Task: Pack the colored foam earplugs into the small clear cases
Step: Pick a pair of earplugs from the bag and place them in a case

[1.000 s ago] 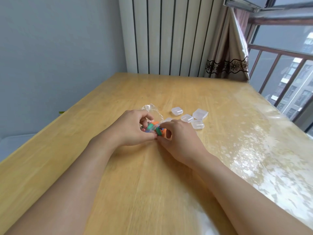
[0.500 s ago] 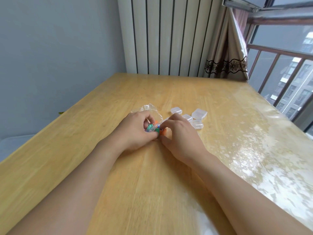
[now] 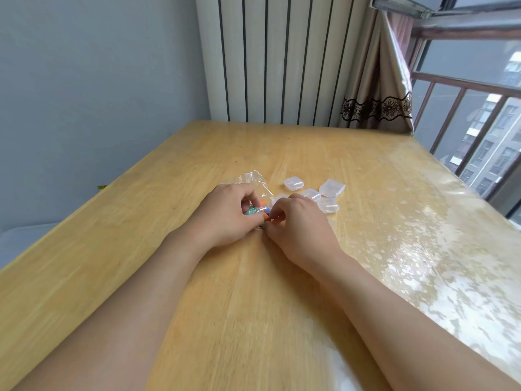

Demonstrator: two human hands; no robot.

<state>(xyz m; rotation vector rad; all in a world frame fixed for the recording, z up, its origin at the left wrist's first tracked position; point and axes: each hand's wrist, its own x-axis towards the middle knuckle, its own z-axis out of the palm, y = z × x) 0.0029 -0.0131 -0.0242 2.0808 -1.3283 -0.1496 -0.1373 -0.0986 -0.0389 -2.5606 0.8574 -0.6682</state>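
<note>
Both of my hands are staying bunched together over the wooden table (image 3: 282, 153), barely shifting since a moment ago. My left hand (image 3: 225, 218) is curling its fingers round the crinkled clear plastic bag (image 3: 253, 179) of colored foam earplugs (image 3: 255, 210), while my right hand (image 3: 298, 224) is pinching at the bag's near edge. Small clear cases (image 3: 327, 205) are lying clustered just beyond my right hand.

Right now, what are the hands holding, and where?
Both hands, left and right, pinch the clear bag of earplugs at its near end.
</note>
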